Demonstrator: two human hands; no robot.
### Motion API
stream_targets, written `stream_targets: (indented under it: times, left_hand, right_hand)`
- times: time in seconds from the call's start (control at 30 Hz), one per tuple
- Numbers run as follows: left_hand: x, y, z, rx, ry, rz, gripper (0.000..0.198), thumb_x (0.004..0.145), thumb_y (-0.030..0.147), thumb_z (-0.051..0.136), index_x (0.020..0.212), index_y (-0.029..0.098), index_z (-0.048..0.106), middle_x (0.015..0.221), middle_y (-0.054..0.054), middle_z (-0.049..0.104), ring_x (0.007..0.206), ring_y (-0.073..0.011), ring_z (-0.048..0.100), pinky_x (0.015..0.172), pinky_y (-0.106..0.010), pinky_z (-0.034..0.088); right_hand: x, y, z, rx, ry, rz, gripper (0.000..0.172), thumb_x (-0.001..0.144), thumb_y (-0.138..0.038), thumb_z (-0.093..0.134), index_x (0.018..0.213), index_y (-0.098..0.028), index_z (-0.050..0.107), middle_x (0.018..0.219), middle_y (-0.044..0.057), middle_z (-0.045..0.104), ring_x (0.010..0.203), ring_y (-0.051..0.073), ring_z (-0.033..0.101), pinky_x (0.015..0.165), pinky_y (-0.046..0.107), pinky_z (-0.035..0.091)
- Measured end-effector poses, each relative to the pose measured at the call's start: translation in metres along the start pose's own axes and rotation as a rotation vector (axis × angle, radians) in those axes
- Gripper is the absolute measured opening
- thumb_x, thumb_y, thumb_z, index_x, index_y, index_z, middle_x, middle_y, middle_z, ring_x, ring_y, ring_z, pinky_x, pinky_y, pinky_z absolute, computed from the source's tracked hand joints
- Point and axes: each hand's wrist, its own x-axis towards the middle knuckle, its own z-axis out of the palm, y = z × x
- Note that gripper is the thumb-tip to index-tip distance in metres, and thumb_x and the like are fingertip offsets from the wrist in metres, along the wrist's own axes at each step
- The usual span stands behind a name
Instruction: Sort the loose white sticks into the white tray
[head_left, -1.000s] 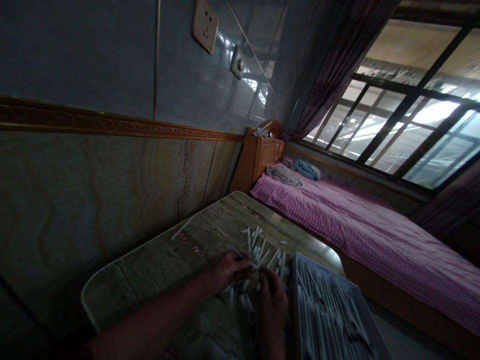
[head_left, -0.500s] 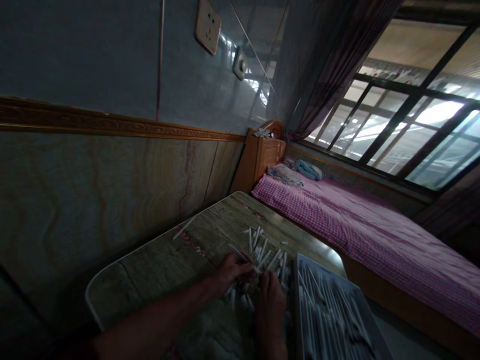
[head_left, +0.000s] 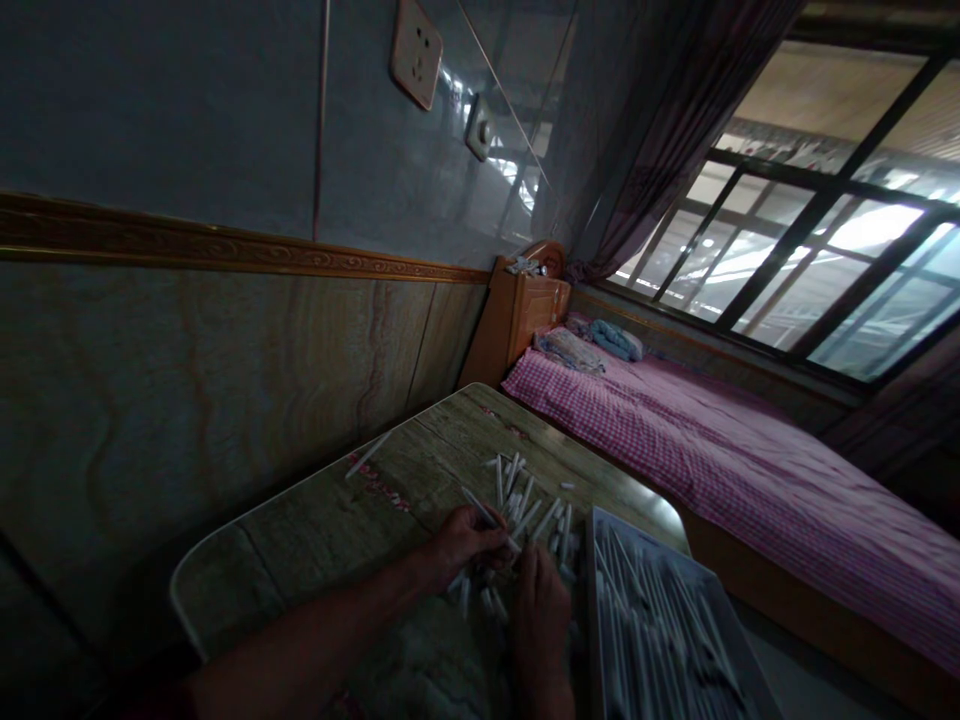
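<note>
My left hand (head_left: 466,540) is closed around a slim white pen-like stick (head_left: 478,505), which slants up to the left out of the fingers. Close by on the right, my right hand (head_left: 541,600) has its fingers pinched together at the stick's lower end. Whatever lies between those fingertips is too small and dark to make out. Around both hands, a loose heap of short white tubes (head_left: 527,518) is spread over the table (head_left: 315,540). Some of the heap is hidden behind my hands.
A shallow box (head_left: 596,600) of many long thin white sticks (head_left: 660,620) stands at the table's right. One lone white stick (head_left: 367,455) lies near the wall-side edge. Beyond the table are a bed (head_left: 675,430) with a pink checked sheet and a wooden headboard (head_left: 525,310).
Almost nothing differs. The stick in my left hand has shifted very slightly to the right, and both hands stay close together over the heap.
</note>
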Motion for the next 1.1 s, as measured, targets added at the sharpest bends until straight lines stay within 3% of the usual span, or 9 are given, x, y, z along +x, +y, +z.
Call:
stream_targets:
  times: [0.1, 0.2, 0.43, 0.67, 0.83, 1.0, 1.1]
  left_hand:
    - [0.001, 0.001, -0.001, 0.01, 0.011, 0.011, 0.046, 0.048, 0.04, 0.089, 0.075, 0.014, 0.062, 0.065, -0.002, 0.069, 0.059, -0.0183, 0.067, 0.055, -0.028, 0.049]
    - [0.001, 0.003, -0.003, -0.009, 0.041, 0.028, 0.045, 0.05, 0.039, 0.089, 0.076, 0.014, 0.062, 0.065, -0.002, 0.069, 0.06, -0.0178, 0.067, 0.055, -0.027, 0.049]
    - [0.003, -0.002, -0.004, 0.019, -0.042, 0.009, 0.046, 0.049, 0.041, 0.089, 0.073, 0.014, 0.06, 0.058, -0.001, 0.067, 0.055, -0.0165, 0.065, 0.052, -0.026, 0.048]
    - [0.003, 0.003, -0.004, -0.004, 0.019, 0.018, 0.044, 0.05, 0.037, 0.089, 0.076, 0.014, 0.06, 0.064, -0.001, 0.067, 0.058, -0.0174, 0.066, 0.054, -0.027, 0.048]
    - [0.003, 0.001, -0.005, 0.034, -0.06, 0.017, 0.044, 0.051, 0.039, 0.089, 0.073, 0.014, 0.06, 0.061, -0.001, 0.066, 0.053, -0.0163, 0.064, 0.05, -0.026, 0.046]
    - [0.004, 0.002, -0.005, 0.01, -0.007, 0.029, 0.043, 0.051, 0.038, 0.089, 0.074, 0.014, 0.061, 0.064, -0.002, 0.067, 0.057, -0.0174, 0.066, 0.053, -0.026, 0.048]
    - [0.002, 0.003, -0.005, -0.002, -0.041, 0.025, 0.042, 0.052, 0.039, 0.088, 0.073, 0.014, 0.061, 0.063, -0.002, 0.067, 0.056, -0.0167, 0.065, 0.053, -0.026, 0.047]
  right_hand:
    - [0.0, 0.001, -0.001, -0.028, -0.073, 0.007, 0.053, 0.099, -0.051, 0.02, 0.078, -0.023, 0.061, 0.068, 0.006, 0.064, 0.055, 0.019, 0.057, 0.053, 0.03, 0.035]
    - [0.002, -0.009, -0.005, 0.028, -0.099, 0.064, 0.047, 0.099, -0.051, 0.025, 0.079, -0.024, 0.058, 0.069, 0.003, 0.064, 0.06, 0.019, 0.059, 0.055, 0.029, 0.038]
    - [0.001, -0.004, -0.003, -0.007, -0.077, -0.007, 0.047, 0.098, -0.049, 0.026, 0.076, -0.024, 0.058, 0.067, 0.004, 0.062, 0.057, 0.018, 0.056, 0.054, 0.029, 0.034]
    - [0.001, -0.01, -0.006, 0.08, -0.11, 0.109, 0.041, 0.098, -0.051, 0.031, 0.08, -0.024, 0.056, 0.072, 0.003, 0.064, 0.063, 0.02, 0.059, 0.059, 0.029, 0.039]
    - [0.002, -0.006, -0.004, 0.03, -0.058, 0.039, 0.05, 0.098, -0.054, 0.025, 0.073, -0.024, 0.057, 0.063, 0.003, 0.062, 0.056, 0.018, 0.056, 0.054, 0.029, 0.035]
    - [0.001, -0.009, -0.004, 0.03, -0.11, 0.063, 0.047, 0.099, -0.05, 0.026, 0.074, -0.024, 0.055, 0.065, 0.001, 0.062, 0.057, 0.017, 0.057, 0.053, 0.027, 0.035]
    - [0.0, -0.008, -0.003, 0.014, -0.107, 0.044, 0.047, 0.099, -0.051, 0.026, 0.072, -0.024, 0.054, 0.065, 0.001, 0.061, 0.057, 0.017, 0.056, 0.055, 0.027, 0.036]
